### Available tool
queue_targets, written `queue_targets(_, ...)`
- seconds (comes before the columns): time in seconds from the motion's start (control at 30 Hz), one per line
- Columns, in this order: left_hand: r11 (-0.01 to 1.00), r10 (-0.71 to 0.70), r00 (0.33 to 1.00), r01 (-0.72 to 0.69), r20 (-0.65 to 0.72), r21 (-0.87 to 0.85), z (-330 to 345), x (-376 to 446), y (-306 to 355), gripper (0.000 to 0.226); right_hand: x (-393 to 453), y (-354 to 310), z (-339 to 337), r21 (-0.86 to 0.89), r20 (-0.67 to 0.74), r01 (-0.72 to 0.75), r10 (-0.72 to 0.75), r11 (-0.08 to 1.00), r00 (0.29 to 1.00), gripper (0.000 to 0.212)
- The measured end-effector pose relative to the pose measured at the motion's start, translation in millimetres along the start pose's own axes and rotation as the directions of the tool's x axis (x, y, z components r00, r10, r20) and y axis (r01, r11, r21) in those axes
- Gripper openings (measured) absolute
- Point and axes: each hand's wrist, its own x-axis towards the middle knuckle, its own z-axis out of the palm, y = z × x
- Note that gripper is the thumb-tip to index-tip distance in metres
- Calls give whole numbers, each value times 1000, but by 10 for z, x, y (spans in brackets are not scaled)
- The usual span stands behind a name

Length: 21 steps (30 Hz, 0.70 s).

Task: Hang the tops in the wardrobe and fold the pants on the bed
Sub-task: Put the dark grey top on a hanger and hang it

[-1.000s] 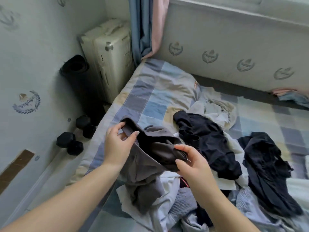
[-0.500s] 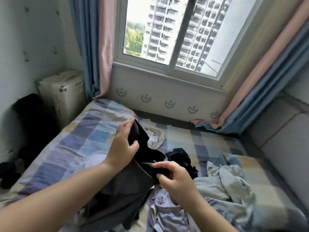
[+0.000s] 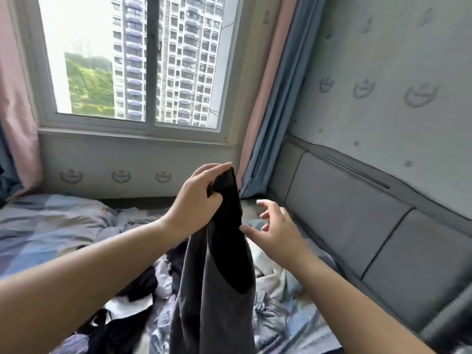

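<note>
Bed [image 3: 46,226] strewn with clothes [image 3: 132,302], window [image 3: 127,60] behind, grey headboard [image 3: 357,226] right.

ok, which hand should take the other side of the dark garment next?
Right hand: open, free, fingertips beside the hanging dark garment. Left hand already grips its top.

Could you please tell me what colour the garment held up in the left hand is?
Dark grey to black, seen in the head view: the garment hangs from the left hand.
</note>
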Motion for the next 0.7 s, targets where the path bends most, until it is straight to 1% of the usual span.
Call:
queue_targets(0.03,999,36,999,-35,32,-31,121,25,149,69,-11,25,-98,8,16,-30,30,1000,999,69)
queue_targets(0.07,995,79,995,-74,66,-66,259,46,306,70,-48,65,-203,7,26,-50,50,999,998,65)
queue_targets(0.1,989,120,988,-111,93,-98,384,63,446,70,-100,107,-301,-23,17,-56,56,998,998,55)
queue_targets(0.17,975,192,973,-175,129,-133,581,110,659,71,-220,198,-521,-135,-45,-83,78,987,996,35)
queue_targets(0.27,959,259,952,-233,163,-163,793,273,857,67,-465,374,-1016,-227,-125,-175,150,958,981,26)
queue_targets(0.33,949,274,944,-234,183,-213,925,381,955,63,-681,473,-1429,-353,-170,-252,203,901,964,18)
queue_targets(0.37,941,284,940,-235,190,-244,982,430,993,62,-786,500,-1621,-395,-193,-306,247,866,950,18)
queue_targets(0.43,923,333,911,-261,245,-283,1162,534,1101,60,-1035,520,-1955,-410,-239,-397,323,821,916,25)
queue_targets(0.5,903,403,868,-325,290,-280,1357,664,1227,60,-1225,502,-2223,-419,-315,-451,340,788,886,29)
queue_targets(0.53,883,454,837,-379,305,-276,1446,727,1281,60,-1298,482,-2338,-417,-351,-473,342,776,871,30)
queue_targets(0.57,850,523,786,-452,330,-271,1538,782,1334,59,-1385,444,-2456,-423,-382,-501,353,755,854,31)
queue_targets(0.63,755,649,649,-616,397,-226,1727,881,1385,59,-1584,381,-2691,-468,-436,-566,380,678,816,33)
queue_targets(0.67,720,675,605,-666,423,-195,1842,926,1387,59,-1716,365,-2815,-476,-468,-606,400,637,788,32)
queue_targets(0.7,720,668,598,-670,443,-180,1969,938,1407,58,-1877,335,-2936,-467,-496,-653,435,596,752,29)
